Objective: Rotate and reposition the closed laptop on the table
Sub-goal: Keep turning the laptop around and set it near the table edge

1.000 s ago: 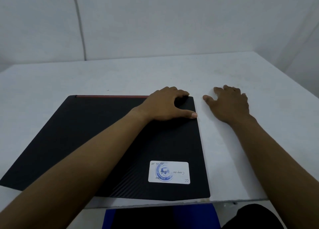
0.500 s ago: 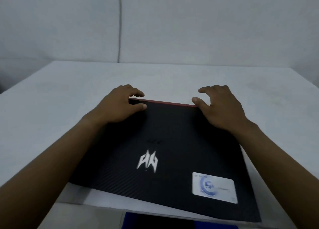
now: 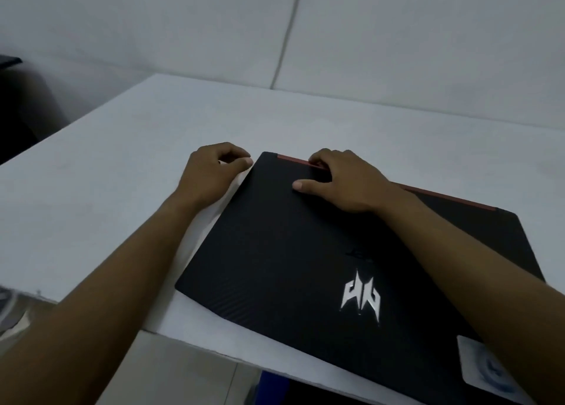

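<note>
The closed black laptop (image 3: 290, 267) lies askew on the white table (image 3: 122, 175), its near corner close to the table's front edge. It has a red strip (image 3: 443, 195) along its far edge, a silver logo (image 3: 362, 297) on the lid and a white sticker (image 3: 483, 365) at the lower right. My right hand (image 3: 345, 181) grips the far edge near the left corner, fingers curled over the red strip and thumb flat on the lid. My left hand (image 3: 211, 172) rests on the table just beside that far-left corner, fingers curled in, holding nothing.
A pale wall stands behind the table. A dark piece of furniture (image 3: 18, 114) sits at the far left. Tiled floor (image 3: 171, 368) shows beyond the table's front edge, with something blue (image 3: 275, 386) below it. Bare tabletop stretches left of and behind the laptop.
The laptop has turned and now lies further right in view. My left hand came off its far edge onto the table by the corner. My right hand shifted towards the far-left corner.
</note>
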`<state>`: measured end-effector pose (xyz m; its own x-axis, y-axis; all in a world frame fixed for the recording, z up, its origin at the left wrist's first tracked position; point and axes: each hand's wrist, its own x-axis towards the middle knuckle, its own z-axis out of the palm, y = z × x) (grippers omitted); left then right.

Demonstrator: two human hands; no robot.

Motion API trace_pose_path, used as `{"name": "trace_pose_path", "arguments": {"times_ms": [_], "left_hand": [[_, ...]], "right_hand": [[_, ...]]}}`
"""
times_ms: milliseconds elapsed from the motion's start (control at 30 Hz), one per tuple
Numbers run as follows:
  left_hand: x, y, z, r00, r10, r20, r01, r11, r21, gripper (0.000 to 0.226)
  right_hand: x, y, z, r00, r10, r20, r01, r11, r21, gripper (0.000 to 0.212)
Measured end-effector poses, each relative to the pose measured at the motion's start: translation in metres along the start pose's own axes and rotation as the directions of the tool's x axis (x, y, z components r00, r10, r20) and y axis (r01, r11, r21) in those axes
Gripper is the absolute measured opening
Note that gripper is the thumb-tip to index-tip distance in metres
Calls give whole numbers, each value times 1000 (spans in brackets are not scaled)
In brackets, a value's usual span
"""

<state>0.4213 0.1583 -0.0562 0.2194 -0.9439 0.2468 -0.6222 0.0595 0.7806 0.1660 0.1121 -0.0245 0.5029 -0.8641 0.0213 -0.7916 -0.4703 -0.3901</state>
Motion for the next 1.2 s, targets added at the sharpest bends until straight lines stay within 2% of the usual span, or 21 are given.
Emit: {"name": "trace_pose_path", "arguments": {"times_ms": [167, 400, 600, 800, 1067, 1200], "left_hand": [[1, -2, 4, 1000, 26, 13, -27, 999, 36, 17], [3, 2, 4, 997, 71, 41, -74, 993, 89, 36], [2, 3, 3, 993, 76, 96, -85, 991, 101, 48], [3, 4, 3, 990, 102, 94, -115, 983, 143, 44], [-4, 6, 5, 976, 142, 165, -174, 965, 197, 68], [-4, 7, 4, 976, 139, 169, -168, 970, 174, 59]], "right_hand": [[23, -19, 10, 1000, 1, -2, -1, 998, -63, 79], [21, -20, 16, 989, -8, -146, -4, 997, -83, 82], [21, -21, 15, 989, -43, -144, 27, 993, -111, 88], [19, -21, 18, 985, -103, -137, 88, 990, -106, 91], [16, -20, 18, 982, -121, -144, 106, 988, -108, 90], [15, -20, 18, 983, -123, -140, 109, 988, -105, 90]]}}
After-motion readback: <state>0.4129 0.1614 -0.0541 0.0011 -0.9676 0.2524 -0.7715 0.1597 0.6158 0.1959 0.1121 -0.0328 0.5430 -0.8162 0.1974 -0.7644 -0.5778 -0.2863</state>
